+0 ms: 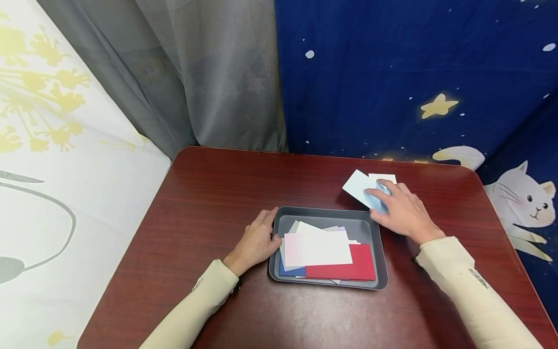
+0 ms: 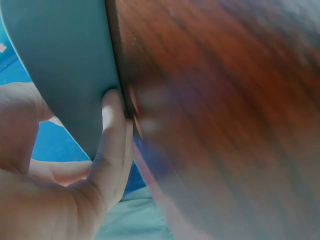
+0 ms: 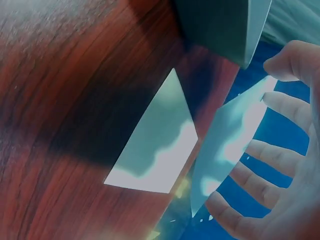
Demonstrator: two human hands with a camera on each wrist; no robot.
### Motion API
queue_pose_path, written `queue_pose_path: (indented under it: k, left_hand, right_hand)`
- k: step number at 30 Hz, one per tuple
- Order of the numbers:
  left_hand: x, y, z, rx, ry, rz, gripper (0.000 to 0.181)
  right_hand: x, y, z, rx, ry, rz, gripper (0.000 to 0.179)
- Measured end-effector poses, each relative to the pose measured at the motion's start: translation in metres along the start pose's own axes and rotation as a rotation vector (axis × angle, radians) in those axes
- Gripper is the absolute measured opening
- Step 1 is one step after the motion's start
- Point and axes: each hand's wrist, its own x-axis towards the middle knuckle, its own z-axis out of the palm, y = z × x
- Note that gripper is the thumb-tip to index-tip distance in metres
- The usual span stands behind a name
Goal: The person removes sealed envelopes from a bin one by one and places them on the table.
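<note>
My left hand (image 1: pixel 256 241) grips the left wall of a dark grey tray (image 1: pixel 365 230), thumb over the rim and fingers (image 2: pixel 114 125) along the outside. Past the tray's far right corner, my right hand (image 1: pixel 402 212) holds a pale blue card (image 1: pixel 358 184) by its edge, between thumb and fingertips. That card is tilted above the table in the right wrist view. Under and behind it a white card (image 3: pixel 150 157) lies flat on the wood, partly covered in the head view. Inside the tray rests a loose pile of cards, with a pinkish-white card (image 1: pixel 317 249) on top.
A red card (image 1: pixel 362 261) and a blue card (image 1: pixel 288 271) show beneath the pile in the tray. The reddish-brown table (image 1: pixel 209 194) ends at a grey curtain (image 1: pixel 231 72) and a dark blue starry curtain (image 1: pixel 370 97) at the back.
</note>
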Motion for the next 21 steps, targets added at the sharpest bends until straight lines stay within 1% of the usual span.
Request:
queue_pose_path:
  k: [4,9,15,21]
  left_hand:
    - [0.0,-0.002,0.002,-0.001,0.017,0.015,0.074]
    - [0.0,0.0,0.0,-0.004,-0.003,0.001,0.075]
    - [0.0,0.002,-0.001,0.018,-0.027,-0.017,0.075]
    - [0.0,0.001,0.0,0.021,-0.015,-0.009,0.074]
  right_hand:
    - [0.0,0.006,0.001,0.006,-0.022,0.036,0.058]
    - [-0.002,0.014,0.003,0.009,-0.033,0.085,0.059]
    - [-0.005,0.03,0.007,-0.016,-0.047,0.126,0.06]
    - [-0.008,0.046,0.009,-0.015,-0.056,0.172,0.058]
